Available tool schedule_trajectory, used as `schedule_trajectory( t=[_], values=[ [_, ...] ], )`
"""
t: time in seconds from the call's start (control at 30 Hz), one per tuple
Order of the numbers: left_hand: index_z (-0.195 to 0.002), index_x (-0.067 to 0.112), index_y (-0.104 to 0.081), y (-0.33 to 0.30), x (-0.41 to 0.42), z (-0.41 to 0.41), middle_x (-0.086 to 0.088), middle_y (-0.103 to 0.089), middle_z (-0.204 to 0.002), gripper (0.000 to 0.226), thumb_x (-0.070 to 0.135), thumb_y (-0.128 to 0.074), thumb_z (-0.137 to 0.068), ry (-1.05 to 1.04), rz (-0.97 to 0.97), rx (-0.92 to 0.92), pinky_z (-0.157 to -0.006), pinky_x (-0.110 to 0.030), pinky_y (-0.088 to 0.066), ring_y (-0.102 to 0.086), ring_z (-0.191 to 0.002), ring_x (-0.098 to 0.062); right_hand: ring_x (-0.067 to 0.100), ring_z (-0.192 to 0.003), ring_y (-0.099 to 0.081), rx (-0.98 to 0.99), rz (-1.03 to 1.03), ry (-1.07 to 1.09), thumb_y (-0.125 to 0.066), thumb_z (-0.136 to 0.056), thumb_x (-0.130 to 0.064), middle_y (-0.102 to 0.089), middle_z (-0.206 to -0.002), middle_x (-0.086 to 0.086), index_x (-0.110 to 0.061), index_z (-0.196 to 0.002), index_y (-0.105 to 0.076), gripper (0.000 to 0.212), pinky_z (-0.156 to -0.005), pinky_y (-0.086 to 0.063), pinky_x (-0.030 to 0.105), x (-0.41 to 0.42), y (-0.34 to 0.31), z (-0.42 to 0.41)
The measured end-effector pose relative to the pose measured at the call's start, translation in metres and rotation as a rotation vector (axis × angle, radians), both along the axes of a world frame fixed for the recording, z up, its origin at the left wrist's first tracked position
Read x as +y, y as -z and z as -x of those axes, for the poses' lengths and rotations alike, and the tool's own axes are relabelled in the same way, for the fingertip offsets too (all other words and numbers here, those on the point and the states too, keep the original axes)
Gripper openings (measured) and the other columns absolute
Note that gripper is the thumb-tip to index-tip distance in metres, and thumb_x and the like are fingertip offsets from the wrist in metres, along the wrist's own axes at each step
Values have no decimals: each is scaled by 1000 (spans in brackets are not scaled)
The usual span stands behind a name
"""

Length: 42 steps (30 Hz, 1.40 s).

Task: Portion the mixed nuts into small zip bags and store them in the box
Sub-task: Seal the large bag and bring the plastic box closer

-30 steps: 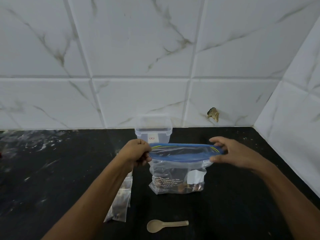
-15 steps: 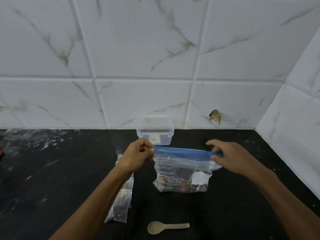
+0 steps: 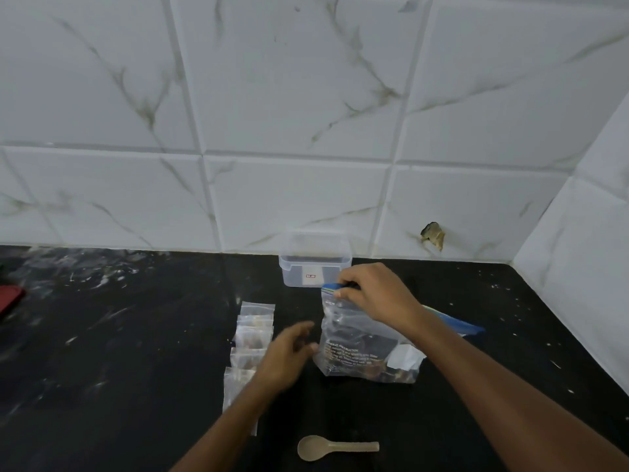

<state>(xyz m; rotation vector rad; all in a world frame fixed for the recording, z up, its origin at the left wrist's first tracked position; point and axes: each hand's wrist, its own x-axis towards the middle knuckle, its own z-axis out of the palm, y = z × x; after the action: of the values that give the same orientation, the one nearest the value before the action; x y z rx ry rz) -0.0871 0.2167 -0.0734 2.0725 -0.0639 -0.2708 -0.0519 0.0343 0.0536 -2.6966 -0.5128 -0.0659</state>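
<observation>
A large clear zip bag (image 3: 354, 349) with a blue seal strip stands on the black counter, a few nuts at its bottom. My right hand (image 3: 374, 294) pinches the left end of the blue strip at the bag's top. My left hand (image 3: 289, 352) hovers blurred just left of the bag, fingers relaxed, holding nothing. Several small filled zip bags (image 3: 253, 332) lie in an overlapping row left of the big bag, partly hidden by my left forearm. The clear plastic box (image 3: 315, 264) stands open against the back wall behind the bag.
A beige spoon (image 3: 335, 447) lies near the counter's front edge. A red object (image 3: 10, 298) sits at the far left edge. White tiled walls close the back and the right side. The black counter (image 3: 119, 352) stretches to the left.
My left hand let go of the bag's left corner and dropped down to the left. My right hand slid along the blue strip from the right end to the left end.
</observation>
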Motion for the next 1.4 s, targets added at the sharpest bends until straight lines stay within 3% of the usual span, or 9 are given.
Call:
schedule_trajectory(
  t=[0.2, 0.33, 0.6, 0.73, 0.83, 1.0, 1.2, 1.33, 1.4],
  values=[
    [-112, 28, -65, 31, -24, 9, 10, -70, -109, 21, 20, -65, -92, -52, -126, -67, -82, -14, -50, -61, -89, 4, 18, -73, -62, 46, -57, 6, -68, -88, -27, -69, -80, -2, -18, -90, -73, 11, -70, -50, 37, -6, -9, 2],
    [-83, 23, -65, 37, -27, 8, 9, -68, -80, 10, 21, -63, -93, -88, -256, -94, -72, -28, -57, -64, -72, -2, 13, -67, -58, 27, -132, 21, -68, -89, -23, -63, -73, -6, -16, -89, -73, 9, -63, -43, 27, -21, -27, 5],
    [-107, 24, -68, 30, -16, 0, 5, -69, -109, 18, 19, -63, -90, 27, -286, -27, -86, -29, -56, -64, -95, -6, 11, -63, -56, 21, -167, 25, -68, -88, -22, -67, -71, 1, -13, -88, -74, 10, -62, -41, 27, -32, -42, 6],
    [-121, 24, -61, -38, -15, -3, 12, -65, -115, 28, 12, -55, -96, -153, 215, -200, -80, -10, -50, -62, -106, 0, 18, -70, -62, 45, -194, 18, -68, -88, -22, -69, -75, 1, -12, -92, -74, 12, -65, -46, 31, -25, -39, 7],
    [-118, 18, -65, -89, -23, -10, 7, -70, -106, 24, 22, -61, -95, -26, 426, -283, -82, -15, -54, -66, -99, 0, 14, -73, -62, 39, -190, -15, -69, -88, -23, -68, -79, -1, -13, -96, -74, 14, -68, -47, 30, -18, -36, 7],
    [-83, 14, -72, -101, -27, -24, 2, -71, -77, 13, 17, -64, -93, -62, 351, -340, -70, -23, -53, -66, -74, -7, 9, -81, -64, 143, -163, -13, -76, -80, -32, -68, -89, -7, -23, -102, -70, 24, -73, -49, 25, -38, -32, 10],
    [-89, 3, -70, -89, -6, -23, -10, -72, -85, 16, 13, -59, -95, -165, 475, -336, -70, -24, -58, -69, -81, -16, 11, -74, -58, 200, 175, 175, -70, -85, -29, -60, -80, -7, -27, -84, -62, 8, -60, -39, 22, -121, -9, 18],
    [-93, 5, -70, -90, 3, -24, -6, -73, -87, 13, 13, -60, -95, -176, 471, -292, -68, -21, -56, -70, -84, -16, 9, -72, -58, 215, 91, 250, -66, -89, -23, -61, -78, -7, -33, -75, -57, 19, -60, -38, 21, -147, -1, 31],
    [-102, 13, -67, -92, -1, -25, -1, -71, -100, 10, 14, -61, -94, -204, 311, -348, -80, -29, -58, -67, -98, -18, 9, -72, -59, 188, -2, 289, -67, -89, -22, -62, -79, -7, -29, -83, -63, 9, -61, -39, 22, -145, 4, 34]
  ],
)
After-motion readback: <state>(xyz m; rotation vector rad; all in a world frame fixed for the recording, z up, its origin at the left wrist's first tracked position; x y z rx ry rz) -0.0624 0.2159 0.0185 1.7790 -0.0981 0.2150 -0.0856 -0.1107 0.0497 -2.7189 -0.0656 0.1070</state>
